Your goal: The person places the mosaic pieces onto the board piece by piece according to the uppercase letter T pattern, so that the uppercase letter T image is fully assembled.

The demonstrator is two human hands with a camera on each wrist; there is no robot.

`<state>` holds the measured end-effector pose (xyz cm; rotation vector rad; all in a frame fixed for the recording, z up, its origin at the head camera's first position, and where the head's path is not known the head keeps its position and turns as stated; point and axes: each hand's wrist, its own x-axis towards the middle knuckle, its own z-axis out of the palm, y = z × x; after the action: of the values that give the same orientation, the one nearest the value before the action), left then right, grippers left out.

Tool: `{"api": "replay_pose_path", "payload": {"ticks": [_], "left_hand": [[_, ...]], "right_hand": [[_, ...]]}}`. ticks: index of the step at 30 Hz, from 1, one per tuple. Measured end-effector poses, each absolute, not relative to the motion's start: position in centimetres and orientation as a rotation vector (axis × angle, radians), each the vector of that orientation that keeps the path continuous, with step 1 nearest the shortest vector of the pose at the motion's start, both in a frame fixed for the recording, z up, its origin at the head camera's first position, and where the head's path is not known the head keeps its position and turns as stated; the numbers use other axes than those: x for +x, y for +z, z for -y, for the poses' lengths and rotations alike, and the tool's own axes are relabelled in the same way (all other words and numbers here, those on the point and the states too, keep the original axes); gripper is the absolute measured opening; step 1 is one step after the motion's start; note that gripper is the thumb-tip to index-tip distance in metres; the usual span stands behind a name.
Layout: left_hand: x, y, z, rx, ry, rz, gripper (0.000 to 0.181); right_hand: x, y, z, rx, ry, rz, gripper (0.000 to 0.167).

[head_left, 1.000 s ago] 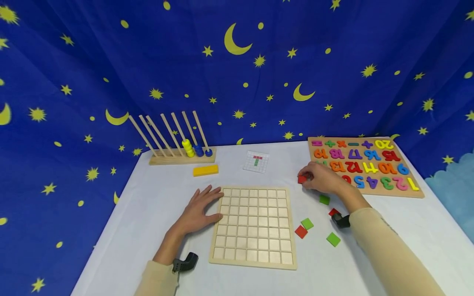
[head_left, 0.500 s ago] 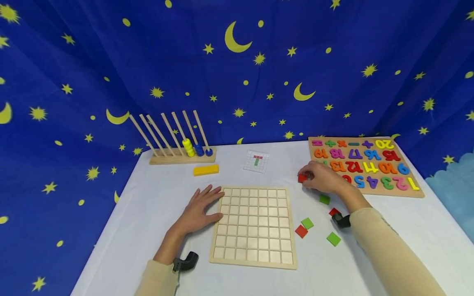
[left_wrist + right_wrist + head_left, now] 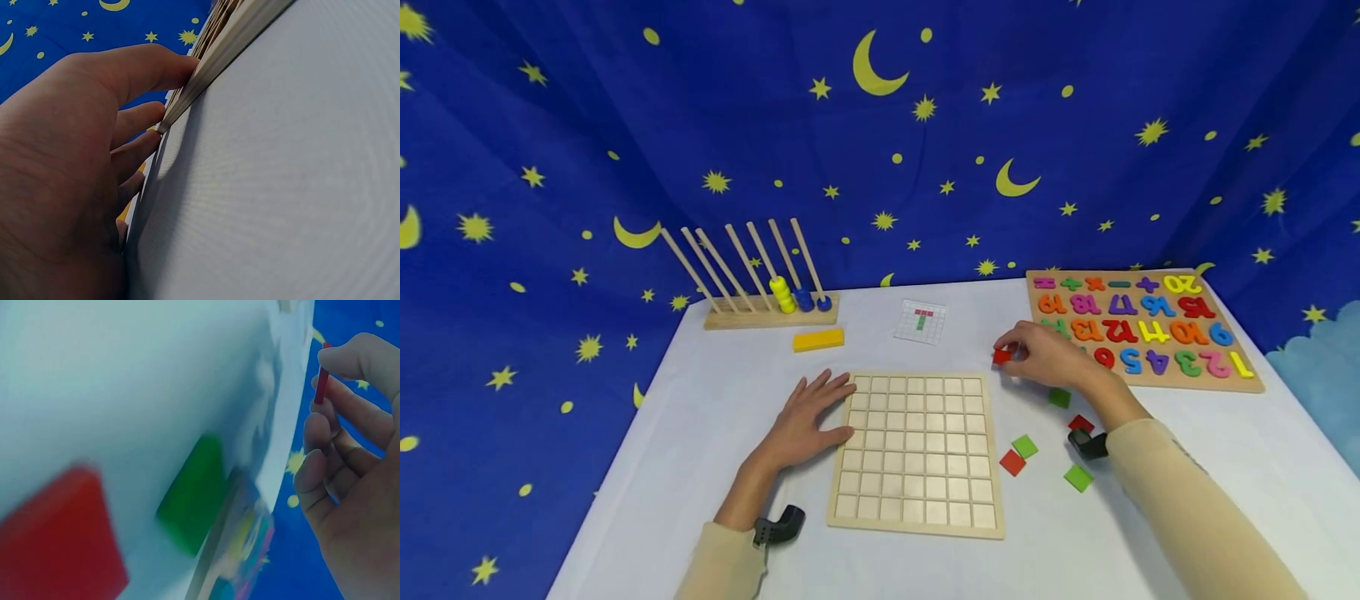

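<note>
My right hand [image 3: 1047,357] pinches a red square tile [image 3: 1002,357] between thumb and fingertips, right of the wooden grid board's far corner. In the right wrist view the tile [image 3: 322,381] shows edge-on, lifted off the table. The grid board [image 3: 916,532] lies flat with its squares bare. My left hand [image 3: 805,427] rests at the board's left edge, fingers spread and thumb touching the rim; the left wrist view shows the fingertips against the board's side [image 3: 219,59]. Right of the board lie red tiles [image 3: 1012,462] and green tiles [image 3: 1078,478], flat on the cloth.
A pattern card [image 3: 921,322] with a red and green T lies beyond the board. Behind to the left stand a peg abacus [image 3: 752,319] with yellow and blue beads and a yellow block [image 3: 818,340]. A number puzzle board [image 3: 1240,385] lies at the right.
My right hand, pinching the red tile, has moved slightly left toward the board. The left hand keeps its place on the board's edge. The head view has tilted down a little.
</note>
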<state>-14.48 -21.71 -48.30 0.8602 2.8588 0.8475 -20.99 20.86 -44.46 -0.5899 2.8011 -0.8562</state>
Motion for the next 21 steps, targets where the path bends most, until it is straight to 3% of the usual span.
{"api": "replay_pose_path", "payload": {"ticks": [21], "left_hand": [[-14.5,-48.0,21.6,0.837,0.86,-2.854,0.066]], "right_hand": [[-19.5,-43.2,-15.8,-0.837,-0.925,-2.735,0.031]]}}
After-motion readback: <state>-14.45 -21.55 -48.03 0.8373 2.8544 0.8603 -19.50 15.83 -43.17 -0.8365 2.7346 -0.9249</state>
